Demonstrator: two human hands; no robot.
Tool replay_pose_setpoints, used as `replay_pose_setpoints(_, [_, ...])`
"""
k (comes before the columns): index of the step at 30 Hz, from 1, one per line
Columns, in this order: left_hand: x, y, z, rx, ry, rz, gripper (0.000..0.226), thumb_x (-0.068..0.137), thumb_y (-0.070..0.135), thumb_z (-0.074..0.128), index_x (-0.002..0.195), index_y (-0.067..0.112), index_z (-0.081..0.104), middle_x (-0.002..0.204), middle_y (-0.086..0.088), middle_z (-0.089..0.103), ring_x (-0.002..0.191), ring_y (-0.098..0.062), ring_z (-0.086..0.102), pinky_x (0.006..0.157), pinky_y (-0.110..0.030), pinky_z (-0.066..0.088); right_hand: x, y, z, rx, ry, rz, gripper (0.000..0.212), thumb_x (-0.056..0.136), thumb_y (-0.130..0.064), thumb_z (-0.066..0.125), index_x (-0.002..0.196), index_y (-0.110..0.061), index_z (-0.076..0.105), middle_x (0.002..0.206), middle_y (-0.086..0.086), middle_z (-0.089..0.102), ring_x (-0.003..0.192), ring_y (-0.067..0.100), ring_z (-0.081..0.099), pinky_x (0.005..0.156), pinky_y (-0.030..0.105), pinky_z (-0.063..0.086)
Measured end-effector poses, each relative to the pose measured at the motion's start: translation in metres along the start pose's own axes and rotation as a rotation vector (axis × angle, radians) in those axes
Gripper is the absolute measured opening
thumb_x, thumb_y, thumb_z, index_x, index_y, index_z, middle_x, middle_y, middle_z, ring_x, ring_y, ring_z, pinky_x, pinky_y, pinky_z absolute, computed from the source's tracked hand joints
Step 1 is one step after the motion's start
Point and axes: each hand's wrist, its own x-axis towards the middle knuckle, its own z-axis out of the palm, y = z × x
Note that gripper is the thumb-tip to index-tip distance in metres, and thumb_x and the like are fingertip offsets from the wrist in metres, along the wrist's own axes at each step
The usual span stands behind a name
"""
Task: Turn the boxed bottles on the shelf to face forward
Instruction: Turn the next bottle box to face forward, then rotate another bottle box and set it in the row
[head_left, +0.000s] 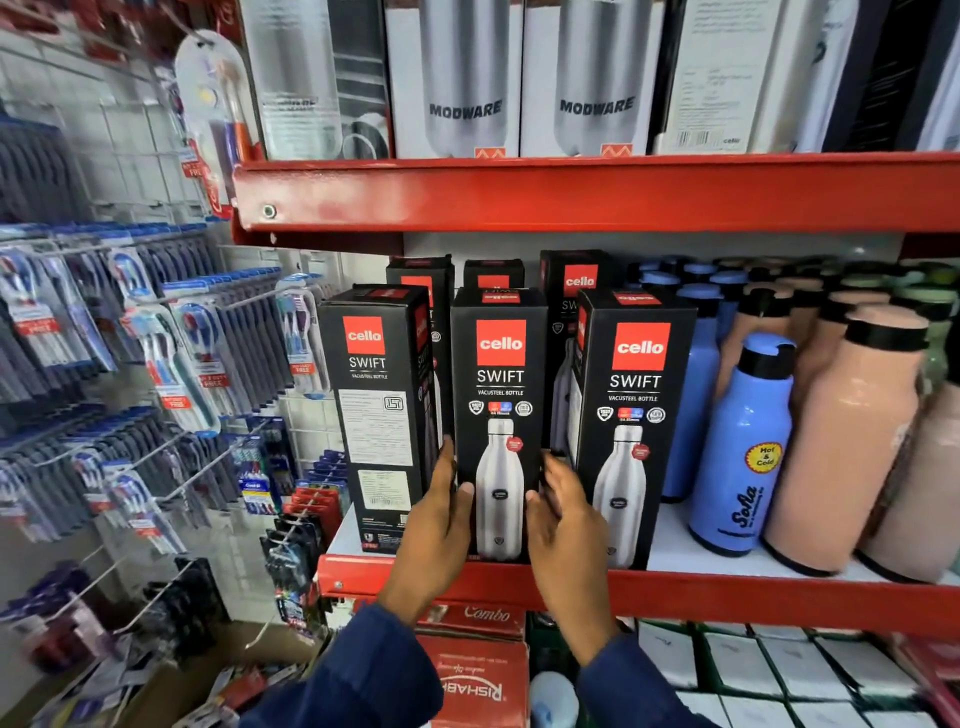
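Three black Cello Swift bottle boxes stand at the front of the red shelf (727, 592). The middle box (501, 384) shows its bottle picture to the front. My left hand (441, 514) grips its left side and my right hand (563, 514) grips its right side, fingers wrapped round the edges. The right box (631, 395) also shows its bottle picture. The left box (376, 400) shows a side with printed text and a barcode. More of the same boxes (579, 283) stand in a row behind.
Blue bottles (743, 457) and peach bottles (841, 441) fill the shelf to the right. Modware boxes (465, 83) sit on the shelf above. Toothbrush packs (171, 364) hang on hooks at the left. Red cartons (478, 675) lie below.
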Motion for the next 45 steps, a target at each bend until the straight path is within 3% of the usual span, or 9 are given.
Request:
replay_pose_setpoints(6, [-0.039,0.015,-0.020,0.076,0.399,0.088,0.015,0.097,0.017,0.063,0.103,0.023,0.075,0.082,0.008,0.079,0.074,-0.011,0.074,0.063,-0.025,0.060,-0.030,-0.018,-0.012,0.027,0.317,-0.166,0.025,0.091,-0.007,0.056,0.107,-0.024,0.067,0.100,-0.007,0.072,0.094,-0.002,0.066,0.081,0.014,0.055])
replay_pose_setpoints(10, [-0.030,0.016,-0.036,0.014,0.664,0.095,0.012,0.096,0.016,0.064,0.106,0.022,0.065,0.096,0.002,0.071,0.084,-0.011,0.066,0.073,-0.025,0.054,-0.036,-0.041,0.013,0.054,-0.091,-0.125,0.037,0.096,-0.015,0.048,0.127,-0.031,0.059,0.117,-0.015,0.067,0.110,-0.004,0.060,0.093,0.015,0.049])
replay_pose_setpoints(16, [-0.002,-0.009,-0.063,-0.203,0.356,-0.172,0.063,0.081,0.052,0.053,0.138,0.025,0.052,0.137,0.005,0.064,0.124,-0.016,0.060,0.113,-0.049,0.044,-0.019,-0.058,0.063,0.088,-0.323,0.066,0.053,0.101,-0.022,0.036,0.153,-0.023,0.025,0.156,-0.006,0.037,0.137,-0.005,0.032,0.117,0.018,0.025])
replay_pose_setpoints(21, [0.007,-0.021,-0.076,-0.280,0.201,-0.139,0.070,0.075,0.023,0.062,0.143,0.025,0.050,0.125,0.018,0.071,0.121,-0.008,0.065,0.107,-0.040,0.051,-0.013,-0.066,0.073,0.201,-0.272,0.150,0.052,0.096,-0.022,0.033,0.148,-0.022,0.035,0.147,-0.009,0.047,0.122,-0.016,0.041,0.103,0.001,0.027])
replay_pose_setpoints(23, [0.008,-0.024,-0.081,-0.267,0.193,-0.107,0.073,0.076,0.010,0.068,0.145,0.025,0.047,0.130,0.011,0.070,0.120,-0.010,0.067,0.107,-0.042,0.052,-0.016,-0.066,0.076,0.269,-0.236,0.136,0.054,0.092,-0.025,0.032,0.145,-0.024,0.042,0.146,-0.012,0.048,0.124,-0.019,0.041,0.111,0.014,0.032])
replay_pose_setpoints(28, [0.014,-0.026,-0.093,-0.220,0.284,-0.053,0.089,0.062,0.027,0.093,0.138,0.033,0.047,0.134,0.010,0.066,0.123,-0.012,0.065,0.105,-0.039,0.053,-0.019,-0.080,0.075,0.367,-0.250,0.085,0.048,0.095,-0.024,0.033,0.140,-0.024,0.050,0.142,-0.008,0.055,0.128,-0.008,0.049,0.110,0.020,0.039])
replay_pose_setpoints(36, [0.026,-0.031,-0.121,-0.342,0.170,-0.009,0.086,0.066,0.002,0.063,0.147,0.020,0.044,0.131,-0.003,0.067,0.116,-0.014,0.067,0.096,-0.032,0.056,-0.015,-0.076,0.081,0.074,-0.152,-0.008,0.055,0.097,-0.032,0.051,0.149,-0.024,0.033,0.146,-0.007,0.048,0.131,0.006,0.049,0.108,0.024,0.042])
replay_pose_setpoints(39, [0.035,-0.030,-0.115,-0.357,0.088,-0.008,0.076,0.070,-0.002,0.048,0.145,0.008,0.048,0.124,0.010,0.070,0.117,-0.010,0.063,0.087,-0.018,0.054,-0.008,-0.069,0.092,-0.025,-0.138,-0.021,0.051,0.097,-0.032,0.052,0.145,-0.021,0.040,0.128,0.002,0.067,0.108,0.016,0.067,0.088,0.020,0.050])
replay_pose_setpoints(45, [0.041,-0.039,-0.098,-0.379,0.040,-0.101,0.064,0.094,-0.008,0.034,0.145,0.027,0.051,0.141,0.004,0.065,0.122,-0.008,0.063,0.094,-0.021,0.053,0.000,-0.052,0.102,-0.022,-0.095,0.021,0.045,0.096,-0.015,0.054,0.141,-0.014,0.047,0.117,0.003,0.071,0.100,0.015,0.068,0.079,0.007,0.044])
